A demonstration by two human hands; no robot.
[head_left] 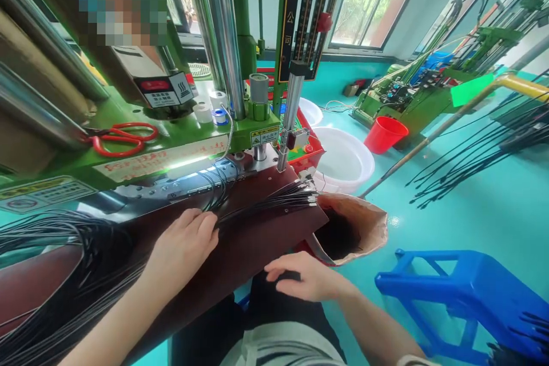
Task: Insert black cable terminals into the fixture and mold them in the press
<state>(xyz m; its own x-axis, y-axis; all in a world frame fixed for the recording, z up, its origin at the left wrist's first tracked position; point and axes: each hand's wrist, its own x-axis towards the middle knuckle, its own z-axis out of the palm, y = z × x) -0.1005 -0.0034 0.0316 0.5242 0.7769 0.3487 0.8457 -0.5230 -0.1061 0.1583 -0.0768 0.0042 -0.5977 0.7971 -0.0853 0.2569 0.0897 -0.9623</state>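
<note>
My left hand (pixel 184 243) lies on the dark brown work surface (pixel 240 251), fingers curled down onto a bundle of thin black cables (pixel 266 206). Their metal-tipped ends fan out to the right, toward an open brown paper sack (pixel 364 223). More black cables (pixel 64 274) sweep across the left of the surface and under my forearm. My right hand (pixel 304 277) hovers palm down at the near edge of the surface above my lap, fingers stretched out and together, holding nothing. A few cables run up into the green press machine (pixel 193 131) just behind.
Red scissors (pixel 122 138) rest on the machine's green ledge beside small tape rolls (pixel 212 106). White basins (pixel 343 157) and a red bucket (pixel 385 133) stand on the teal floor. A blue plastic stool (pixel 467 291) is at my right. Another green machine (pixel 412 97) and loose cables (pixel 480 148) lie beyond.
</note>
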